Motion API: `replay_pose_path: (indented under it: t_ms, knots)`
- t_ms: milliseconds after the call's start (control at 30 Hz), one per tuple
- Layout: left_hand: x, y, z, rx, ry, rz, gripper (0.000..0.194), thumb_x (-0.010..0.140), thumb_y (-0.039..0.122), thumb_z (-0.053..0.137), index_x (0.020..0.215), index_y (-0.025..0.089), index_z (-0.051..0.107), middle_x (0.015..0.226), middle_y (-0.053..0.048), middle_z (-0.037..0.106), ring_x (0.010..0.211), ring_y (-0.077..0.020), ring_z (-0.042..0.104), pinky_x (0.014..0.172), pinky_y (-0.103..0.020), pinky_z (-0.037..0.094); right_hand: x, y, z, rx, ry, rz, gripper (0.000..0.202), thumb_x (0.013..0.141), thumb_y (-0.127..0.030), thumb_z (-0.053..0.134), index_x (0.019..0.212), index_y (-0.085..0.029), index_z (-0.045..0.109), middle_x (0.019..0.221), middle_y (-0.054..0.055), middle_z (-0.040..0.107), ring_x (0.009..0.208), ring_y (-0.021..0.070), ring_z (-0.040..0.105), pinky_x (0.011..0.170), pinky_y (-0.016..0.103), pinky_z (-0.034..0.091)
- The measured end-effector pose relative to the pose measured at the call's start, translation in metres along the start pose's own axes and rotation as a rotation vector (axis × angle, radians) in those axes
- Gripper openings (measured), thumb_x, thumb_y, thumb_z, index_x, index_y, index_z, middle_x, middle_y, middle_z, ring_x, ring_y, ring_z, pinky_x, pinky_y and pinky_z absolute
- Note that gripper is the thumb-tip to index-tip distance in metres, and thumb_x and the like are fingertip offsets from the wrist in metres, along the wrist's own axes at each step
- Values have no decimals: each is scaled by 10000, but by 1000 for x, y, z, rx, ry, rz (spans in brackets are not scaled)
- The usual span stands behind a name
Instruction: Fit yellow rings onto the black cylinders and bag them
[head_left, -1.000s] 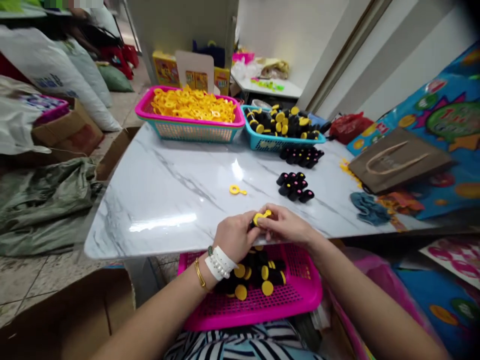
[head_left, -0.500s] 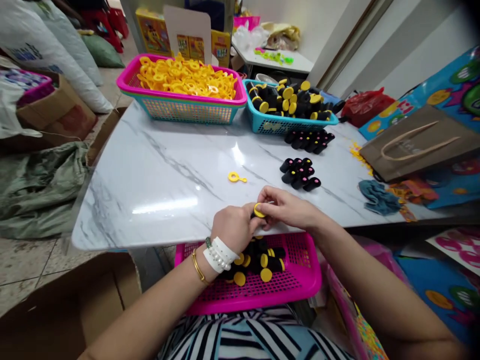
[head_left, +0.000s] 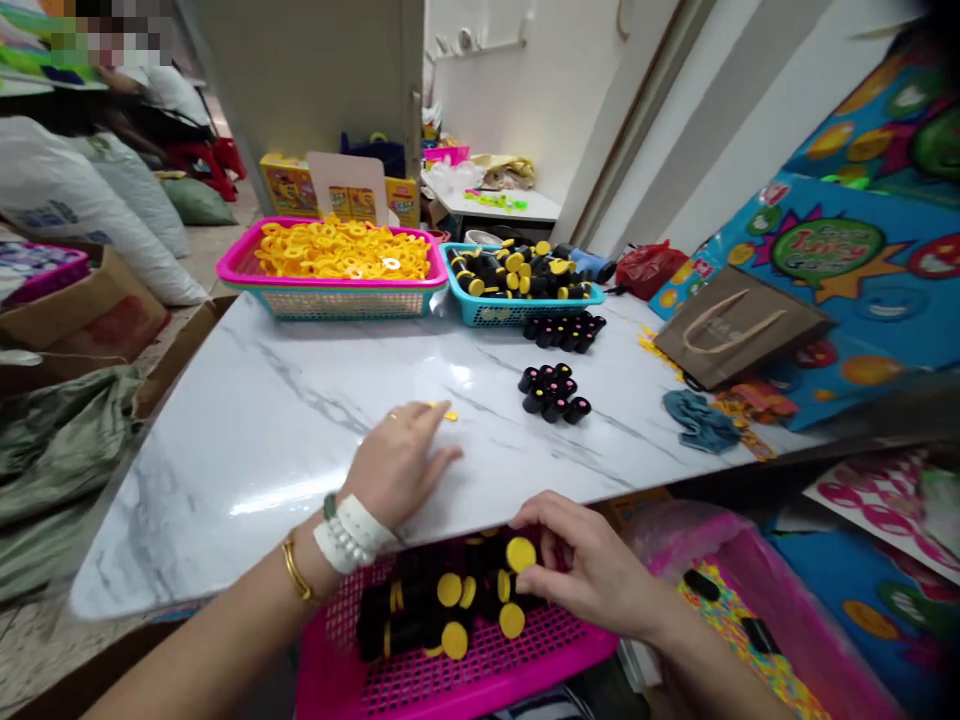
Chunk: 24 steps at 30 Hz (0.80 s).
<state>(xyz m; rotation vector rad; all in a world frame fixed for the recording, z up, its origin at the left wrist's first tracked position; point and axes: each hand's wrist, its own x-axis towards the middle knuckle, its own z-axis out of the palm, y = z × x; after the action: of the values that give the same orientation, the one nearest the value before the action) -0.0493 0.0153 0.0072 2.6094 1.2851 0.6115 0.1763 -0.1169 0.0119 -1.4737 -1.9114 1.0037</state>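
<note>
My left hand is over the white marble-patterned table, fingers apart and nothing in them. Its fingertips partly cover a small yellow ring piece. My right hand is above the pink basket below the table edge. Beside its fingertips is a black tube with a yellow cap; whether the fingers grip it is unclear. More black tubes with yellow caps lie in that basket. A group of upright black pieces with pink or yellow dots stands on the table.
At the table's back are a basket of yellow ring pieces and a blue basket of black-and-yellow tubes. To the right are a brown paper bag and a blue scrunchie. A person sits far left.
My left hand has let go of the yellow-capped tube and moved forward-left to the yellow ring piece. My right hand has lowered over the pink basket. The view has tilted up.
</note>
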Motion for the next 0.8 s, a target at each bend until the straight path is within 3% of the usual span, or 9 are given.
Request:
replay_pose_path:
  t_ms: [33, 100, 167, 233, 367, 500, 600, 700, 800]
  knots:
    - [11, -10, 2, 54, 33, 1, 473, 858, 310, 617, 1287, 124, 549, 1211, -178, 603, 1049, -307, 577, 915, -467, 487, 2, 2, -4, 12, 35, -6, 263, 807, -307, 725, 1025, -214, 611, 876, 11, 575, 593, 106, 519, 563, 256, 426]
    - [28, -21, 11, 111, -7, 28, 308, 850, 232, 597, 1142, 139, 633, 1149, -157, 614, 1000, -297, 571, 904, -471, 485, 12, 7, -11, 9, 160, -46, 186, 854, -308, 672, 1006, -212, 622, 863, 19, 582, 620, 118, 544, 574, 258, 435]
    - [36, -20, 21, 94, -59, 66, 171, 863, 163, 541, 980, 149, 665, 1027, -128, 629, 949, -272, 569, 883, -451, 492, 26, 12, -16, -20, 311, -93, 131, 881, -276, 628, 995, -210, 627, 913, 39, 599, 717, 143, 579, 639, 272, 460]
    - [34, -6, 31, 2, -62, 102, 135, 874, 149, 523, 941, 150, 640, 976, -110, 619, 937, -251, 566, 861, -422, 501, 40, 17, -18, -29, 405, -106, 152, 885, -262, 616, 1027, -209, 625, 997, 59, 607, 785, 156, 594, 707, 292, 477]
    - [30, 30, 40, -254, -84, 171, 134, 864, 226, 599, 980, 170, 560, 933, -63, 614, 852, -194, 578, 767, -352, 516, 57, 28, -12, 94, 374, -27, 266, 862, -316, 655, 1101, -208, 617, 1040, 67, 638, 820, 168, 617, 780, 326, 493]
    - [51, 47, 44, -420, -144, 332, 372, 792, 386, 710, 1036, 171, 530, 962, -62, 630, 829, -181, 584, 732, -327, 502, 57, 45, -13, 444, 359, 130, 236, 874, -373, 633, 1020, -190, 606, 796, 12, 637, 676, 140, 596, 623, 269, 485]
    - [78, 47, 54, -444, -83, 215, 511, 717, 473, 761, 1055, 161, 539, 910, -47, 637, 798, -180, 592, 718, -326, 490, 46, 62, -23, 437, 459, 202, 254, 842, -398, 672, 980, -189, 626, 782, 10, 637, 677, 141, 587, 614, 260, 469]
    - [105, 49, 70, -365, -29, 28, 407, 733, 407, 755, 998, 159, 570, 854, -28, 633, 766, -174, 583, 721, -326, 476, 33, 75, -32, 308, 547, 234, 223, 827, -375, 689, 961, -197, 674, 852, 35, 666, 777, 171, 606, 706, 291, 479]
    - [123, 56, 85, -328, -46, -44, 372, 713, 356, 766, 989, 163, 606, 821, -15, 631, 763, -178, 583, 728, -322, 470, 27, 76, -33, 283, 549, 223, 181, 818, -344, 692, 920, -194, 700, 895, 50, 678, 810, 188, 610, 731, 311, 480]
